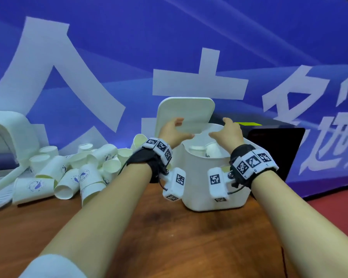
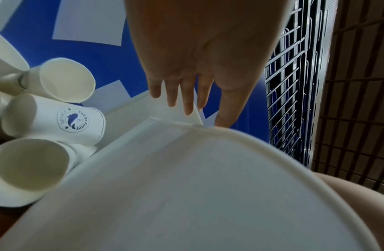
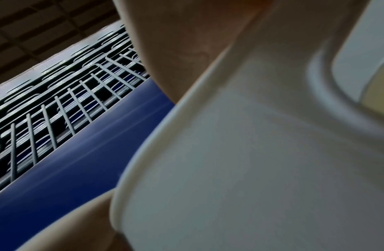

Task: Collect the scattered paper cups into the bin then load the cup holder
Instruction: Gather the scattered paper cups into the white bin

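Note:
A white plastic bin [image 1: 197, 177] stands on the wooden table [image 1: 169, 237], its lid [image 1: 186, 109] swung up at the back. A few white paper cups [image 1: 211, 150] lie inside it. My left hand [image 1: 179, 128] and right hand [image 1: 219, 127] hover over the bin's mouth, fingers spread and relaxed, holding nothing. In the left wrist view the straight fingers [image 2: 186, 95] reach past the bin wall [image 2: 186, 186] toward the lid's edge. In the right wrist view only my palm [image 3: 186, 51] and the bin wall [image 3: 251, 169] show. A heap of several cups [image 1: 78, 169] lies left of the bin.
A white rounded plastic unit [image 1: 8, 127] sits at the far left behind the heap. A black flat slab [image 1: 275, 145] leans right of the bin. A blue banner [image 1: 108, 57] backs the table. The table's right edge meets a red surface [image 1: 339, 207].

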The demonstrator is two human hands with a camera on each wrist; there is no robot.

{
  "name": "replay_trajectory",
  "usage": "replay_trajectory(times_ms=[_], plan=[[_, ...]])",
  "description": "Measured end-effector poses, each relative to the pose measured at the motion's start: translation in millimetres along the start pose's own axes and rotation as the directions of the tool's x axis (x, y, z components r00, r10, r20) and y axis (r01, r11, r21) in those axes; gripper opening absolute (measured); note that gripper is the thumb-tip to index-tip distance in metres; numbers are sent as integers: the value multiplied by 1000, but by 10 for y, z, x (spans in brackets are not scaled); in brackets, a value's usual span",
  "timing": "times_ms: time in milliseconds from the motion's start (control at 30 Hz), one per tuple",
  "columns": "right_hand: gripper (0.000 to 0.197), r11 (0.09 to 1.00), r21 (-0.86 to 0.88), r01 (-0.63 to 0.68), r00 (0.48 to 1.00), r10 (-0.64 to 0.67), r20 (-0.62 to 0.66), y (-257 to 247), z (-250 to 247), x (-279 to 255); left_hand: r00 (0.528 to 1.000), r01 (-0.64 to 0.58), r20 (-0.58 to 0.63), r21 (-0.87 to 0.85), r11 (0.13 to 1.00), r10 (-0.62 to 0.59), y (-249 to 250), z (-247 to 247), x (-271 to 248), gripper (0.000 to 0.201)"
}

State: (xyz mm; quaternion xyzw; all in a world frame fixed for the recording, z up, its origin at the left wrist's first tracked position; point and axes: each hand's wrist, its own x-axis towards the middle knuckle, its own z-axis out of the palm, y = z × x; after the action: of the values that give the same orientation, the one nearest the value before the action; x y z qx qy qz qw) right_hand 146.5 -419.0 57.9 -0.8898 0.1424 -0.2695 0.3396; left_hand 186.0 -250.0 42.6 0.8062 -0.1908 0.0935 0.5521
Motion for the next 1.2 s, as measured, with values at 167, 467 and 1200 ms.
replay_trajectory(times_ms=[167,467,1200], plan=[[52,990,52,130,992,-130,-7,-181,112,-83,998,-12,-60,-25,1000,11,-76,-259,-105,60],[35,895,174,411,908,-418,9,-802,658,-721,981,120,-157,47,992,-111,-508,-1088,-513,47],[53,999,51,-6,903,-16,430,-600,2269,-1082,983,158,-145,365,917,-112,-1702,-1663,-818,20]])
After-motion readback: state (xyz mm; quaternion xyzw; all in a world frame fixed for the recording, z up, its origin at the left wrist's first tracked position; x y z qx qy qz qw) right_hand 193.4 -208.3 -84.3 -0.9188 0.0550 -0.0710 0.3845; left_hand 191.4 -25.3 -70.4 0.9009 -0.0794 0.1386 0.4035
